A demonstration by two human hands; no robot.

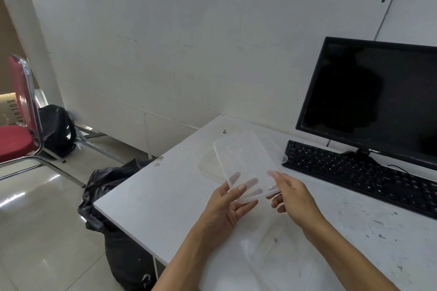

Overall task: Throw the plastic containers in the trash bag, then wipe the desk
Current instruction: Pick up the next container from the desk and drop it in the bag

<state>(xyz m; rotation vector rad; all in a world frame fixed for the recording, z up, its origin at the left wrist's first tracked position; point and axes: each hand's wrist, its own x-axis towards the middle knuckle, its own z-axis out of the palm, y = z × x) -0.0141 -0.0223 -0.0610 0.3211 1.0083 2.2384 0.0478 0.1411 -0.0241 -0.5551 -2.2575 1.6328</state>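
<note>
A clear rectangular plastic container (246, 160) is held above the white desk (165, 196), tilted with its far end raised. My left hand (227, 205) grips its near left corner, fingers showing through the plastic. My right hand (290, 196) pinches its near right edge. A second clear container (208, 168) lies on the desk just behind and left of the held one. Another clear container (272, 248) rests on the desk under my forearms, faint against the surface. A black trash bag (111, 196) stands open on the floor against the desk's left edge.
A black monitor (369, 101) and black keyboard (354, 170) occupy the desk's right side, with a small clear lid (284, 159) by the keyboard's left end. A red chair (16, 134) and a second black bag (56, 127) stand at the far left. The desk surface is stained.
</note>
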